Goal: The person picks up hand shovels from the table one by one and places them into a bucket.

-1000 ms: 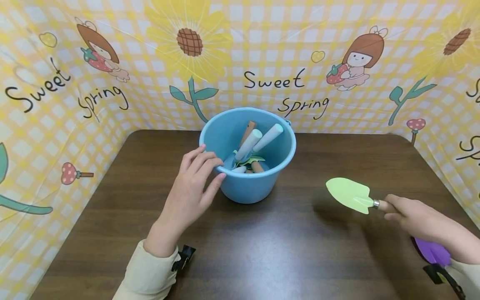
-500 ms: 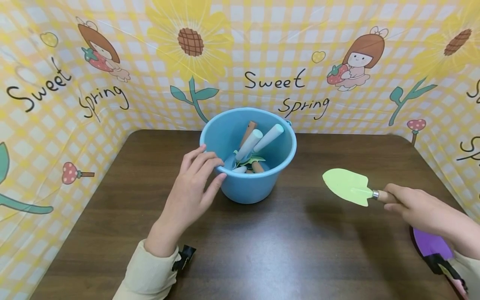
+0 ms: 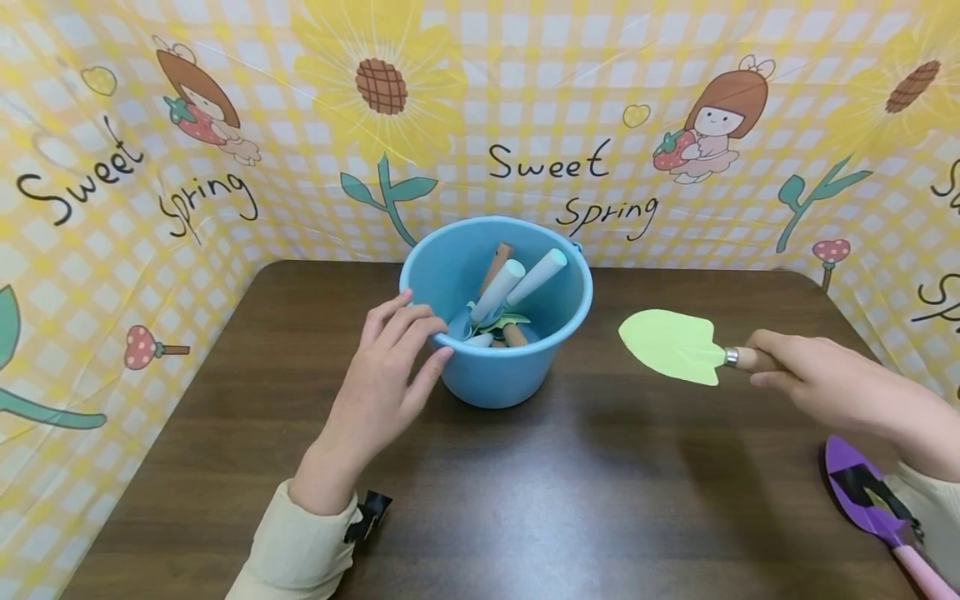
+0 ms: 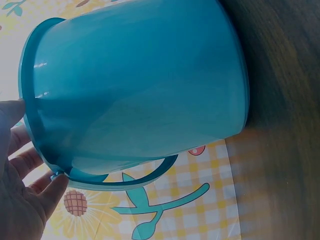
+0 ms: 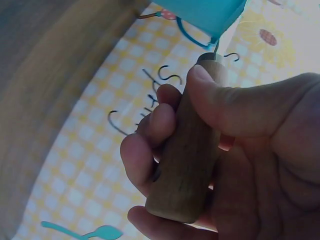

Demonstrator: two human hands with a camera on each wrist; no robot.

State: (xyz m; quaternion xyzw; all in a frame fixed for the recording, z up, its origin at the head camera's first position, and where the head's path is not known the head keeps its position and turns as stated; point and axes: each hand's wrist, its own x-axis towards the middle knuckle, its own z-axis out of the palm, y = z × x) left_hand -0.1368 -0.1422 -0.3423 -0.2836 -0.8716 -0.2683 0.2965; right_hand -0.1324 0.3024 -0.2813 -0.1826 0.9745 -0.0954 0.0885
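A light blue bucket point(image 3: 495, 375) stands upright at the back of the table. My left hand point(image 3: 386, 375) holds its near-left rim, fingers over the edge and thumb on the outside; the left wrist view shows the bucket's wall point(image 4: 140, 90) and fingers at the rim. In my right hand point(image 3: 817, 379) is a garden trowel with a pale green blade point(image 3: 671, 346), raised above the table right of the bucket. Its wooden handle point(image 5: 185, 160) lies in the curled fingers, thumb along the top. Inside the bucket lie several tools with pale blue handles point(image 3: 498, 292) and brown handles point(image 3: 497, 267).
A purple trowel point(image 3: 862, 492) with a pink handle lies at the table's right, partly hidden by the right sleeve and its black strap. The dark wooden table point(image 3: 525, 517) meets a yellow checked cloth point(image 3: 300, 200) at the back and sides.
My right hand has lifted the green trowel and brought it left and away from me, closer to the bucket. More of the purple trowel now shows. The left hand and bucket stay put.
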